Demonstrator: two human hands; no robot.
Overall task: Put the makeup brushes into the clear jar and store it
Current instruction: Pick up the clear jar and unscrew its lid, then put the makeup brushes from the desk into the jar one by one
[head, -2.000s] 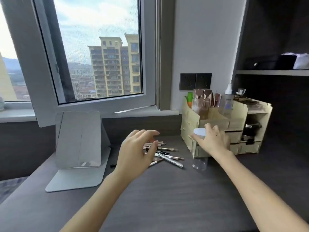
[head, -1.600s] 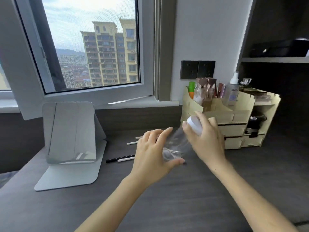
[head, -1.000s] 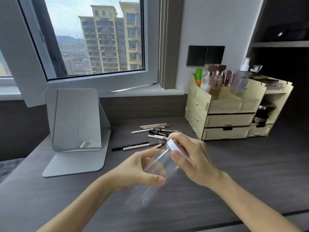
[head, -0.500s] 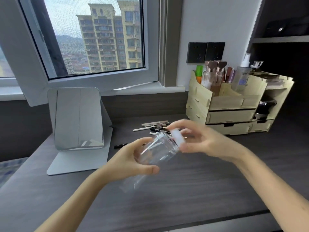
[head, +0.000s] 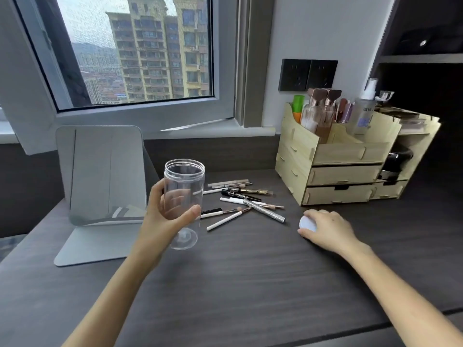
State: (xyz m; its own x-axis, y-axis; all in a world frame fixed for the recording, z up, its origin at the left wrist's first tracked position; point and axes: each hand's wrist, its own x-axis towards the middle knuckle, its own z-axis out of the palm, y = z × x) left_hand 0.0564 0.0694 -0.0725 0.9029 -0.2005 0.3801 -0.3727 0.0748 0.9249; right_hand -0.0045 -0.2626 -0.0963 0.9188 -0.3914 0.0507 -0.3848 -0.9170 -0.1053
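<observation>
Left hand [head: 160, 219] is gripping the clear jar [head: 184, 196] around its mid section, thumb in front, fingers showing thru the plastic. Jar is upright w/ its mouth open & nothing inside; can't tell if its base is touching the dark desk [head: 250, 276]. Right hand [head: 325, 229] is lying palm-down on the desk, curled over the white lid [head: 307, 224], well apart from the jar. Makeup brushes [head: 240, 200] are lying in a loose pile on the desk betw. the jar & the wooden organizer [head: 345, 159], none in the jar. A folding mirror [head: 100, 171] is standing just left of the jar, below the window [head: 135, 51].
</observation>
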